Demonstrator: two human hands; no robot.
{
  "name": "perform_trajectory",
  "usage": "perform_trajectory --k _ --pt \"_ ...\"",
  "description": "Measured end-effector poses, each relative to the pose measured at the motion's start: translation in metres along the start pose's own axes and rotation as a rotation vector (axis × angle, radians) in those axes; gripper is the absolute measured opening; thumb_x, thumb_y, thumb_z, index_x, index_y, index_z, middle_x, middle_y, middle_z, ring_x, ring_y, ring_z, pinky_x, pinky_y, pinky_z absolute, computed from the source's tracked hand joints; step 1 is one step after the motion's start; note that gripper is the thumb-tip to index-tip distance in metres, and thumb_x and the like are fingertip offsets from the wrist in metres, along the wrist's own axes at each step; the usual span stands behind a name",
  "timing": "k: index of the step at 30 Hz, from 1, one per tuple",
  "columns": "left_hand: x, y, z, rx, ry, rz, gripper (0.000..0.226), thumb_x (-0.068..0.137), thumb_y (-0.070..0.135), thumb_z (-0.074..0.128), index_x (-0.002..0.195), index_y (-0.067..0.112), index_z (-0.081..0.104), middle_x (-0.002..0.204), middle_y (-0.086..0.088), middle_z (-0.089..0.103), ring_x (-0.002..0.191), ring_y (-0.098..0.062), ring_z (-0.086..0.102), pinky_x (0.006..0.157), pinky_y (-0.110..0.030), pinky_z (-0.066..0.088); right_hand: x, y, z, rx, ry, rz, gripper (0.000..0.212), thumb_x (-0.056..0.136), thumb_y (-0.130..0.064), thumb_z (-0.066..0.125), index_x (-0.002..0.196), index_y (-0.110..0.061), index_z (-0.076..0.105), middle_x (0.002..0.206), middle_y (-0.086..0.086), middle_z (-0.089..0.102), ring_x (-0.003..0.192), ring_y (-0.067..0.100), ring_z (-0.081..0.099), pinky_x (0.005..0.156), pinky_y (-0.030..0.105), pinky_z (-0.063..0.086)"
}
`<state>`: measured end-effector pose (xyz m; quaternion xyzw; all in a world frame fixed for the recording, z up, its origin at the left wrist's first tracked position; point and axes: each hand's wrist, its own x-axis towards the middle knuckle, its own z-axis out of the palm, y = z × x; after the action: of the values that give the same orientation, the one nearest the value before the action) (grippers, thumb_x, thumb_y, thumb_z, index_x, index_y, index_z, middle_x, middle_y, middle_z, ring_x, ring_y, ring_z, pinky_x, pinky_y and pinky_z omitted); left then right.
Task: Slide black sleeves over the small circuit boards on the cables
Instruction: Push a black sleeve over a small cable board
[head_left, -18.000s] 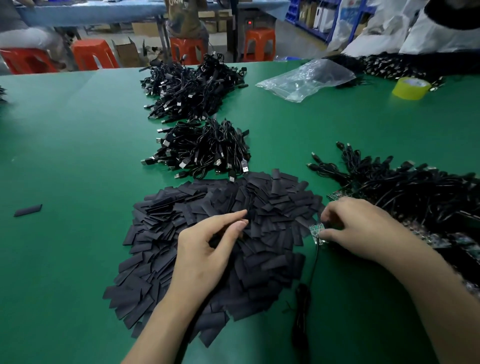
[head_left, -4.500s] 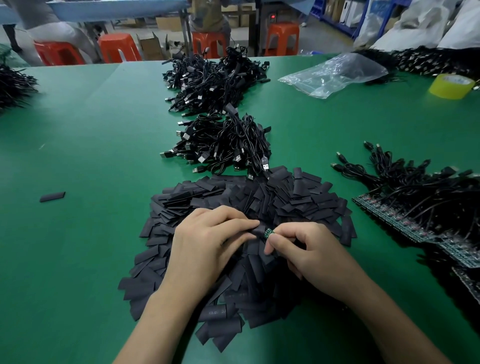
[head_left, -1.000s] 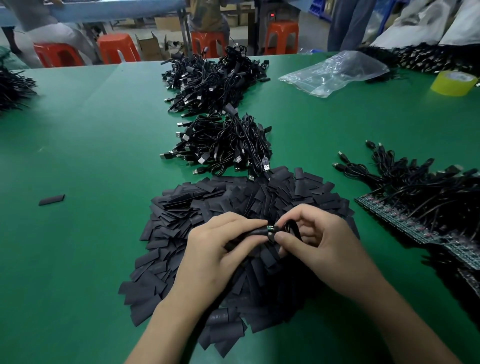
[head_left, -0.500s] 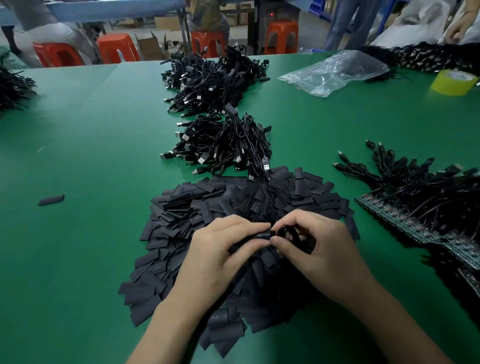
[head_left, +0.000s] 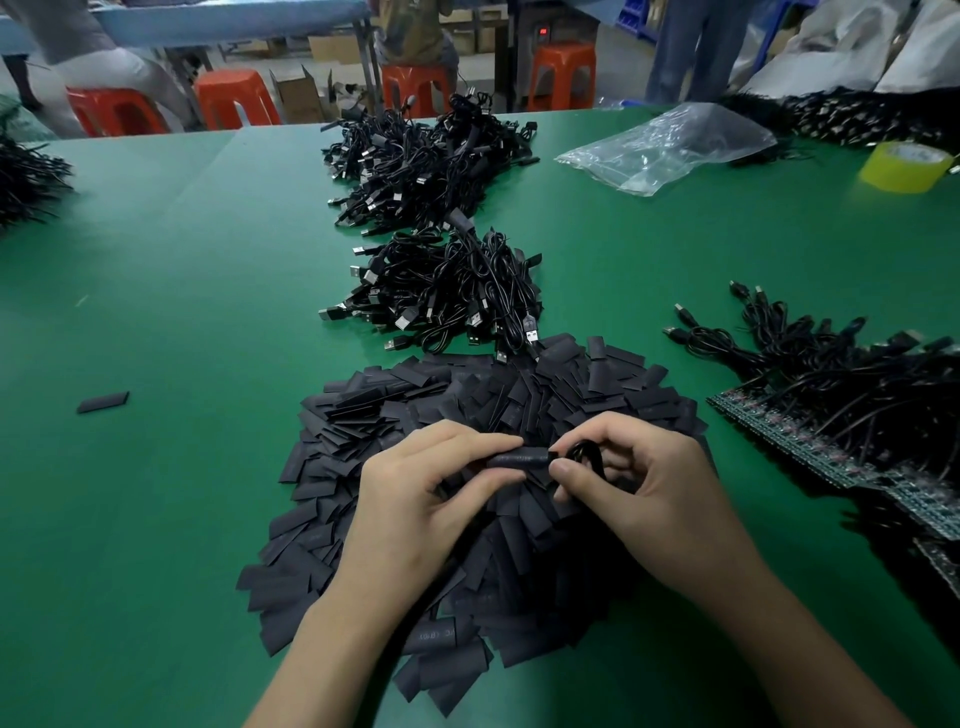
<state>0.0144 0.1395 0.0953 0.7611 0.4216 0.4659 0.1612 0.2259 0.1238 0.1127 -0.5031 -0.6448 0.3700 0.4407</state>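
Over the heap of loose sleeves (head_left: 363, 415), the left hand (head_left: 415, 501) pinches one sleeve (head_left: 519, 460) level while the right hand (head_left: 649, 499), fingers curled on the coiled cable (head_left: 587, 453), meets its mouth, likely seating the hidden board. Beyond, bundled cables (head_left: 447, 291) lie piled.

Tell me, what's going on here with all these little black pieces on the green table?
A person is fitting a black sleeve over the small board on a cable. The left hand pinches the sleeve while the right hand grips the cable at its end; no board shows, so it looks covered. Both hands work above a pile of loose sleeves. Cables with bare circuit boards wait on the right; heaps of USB cables lie farther back.
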Motion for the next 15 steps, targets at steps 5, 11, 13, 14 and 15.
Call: perform_trajectory --k 5,11,13,14,15 --pt "-0.0011 -0.0011 0.0008 0.022 -0.004 0.0 0.021 0.085 0.023 0.081 0.105 0.016 0.082 0.095 0.011 0.072 0.09 -0.006 0.068 0.081 -0.022 0.053 -0.0013 0.0016 0.0035 0.007 -0.005 0.017 0.015 0.089 -0.01 0.078 0.09 -0.024 0.073 0.071 -0.002 0.075 0.07 0.01 0.075 0.07 0.019 0.056" --pt "-0.0001 0.0043 0.0046 -0.004 0.112 -0.078 0.034 0.081 0.023 0.084 0.114 0.018 0.079 0.093 0.008 0.074 0.086 -0.006 0.07 0.083 -0.017 0.052 -0.0013 0.0009 0.006 0.14 0.023 0.1 0.013 0.089 -0.013 0.078 0.092 -0.025 0.074 0.075 0.003 0.077 0.074 0.015 0.077 0.071 0.026 0.061" --pt "-0.0004 0.0061 0.0065 -0.053 0.207 -0.149 0.036 0.078 0.024 0.083 0.113 0.016 0.078 0.092 0.009 0.075 0.085 -0.005 0.072 0.083 -0.014 0.052 -0.0011 0.0002 0.0072 0.195 0.034 0.122 0.014 0.089 -0.012 0.078 0.093 -0.024 0.074 0.076 0.005 0.078 0.075 0.017 0.077 0.071 0.025 0.061" --pt "-0.0008 0.0067 0.0075 -0.074 0.236 -0.168 0.033 0.078 0.024 0.083 0.11 0.016 0.079 0.093 0.01 0.076 0.086 -0.005 0.073 0.083 -0.013 0.052 -0.0012 -0.0001 0.0078 0.211 0.039 0.128 0.013 0.089 -0.012 0.079 0.093 -0.023 0.073 0.076 0.005 0.078 0.075 0.017 0.077 0.071 0.024 0.06" --pt "-0.0013 0.0075 0.0085 -0.073 0.253 -0.167 0.029 0.079 0.024 0.082 0.107 0.017 0.08 0.094 0.011 0.076 0.088 -0.004 0.073 0.082 -0.013 0.051 -0.0014 -0.0004 0.0089 0.216 0.042 0.134 0.012 0.089 -0.012 0.079 0.094 -0.021 0.073 0.076 0.005 0.078 0.075 0.017 0.078 0.071 0.024 0.06"
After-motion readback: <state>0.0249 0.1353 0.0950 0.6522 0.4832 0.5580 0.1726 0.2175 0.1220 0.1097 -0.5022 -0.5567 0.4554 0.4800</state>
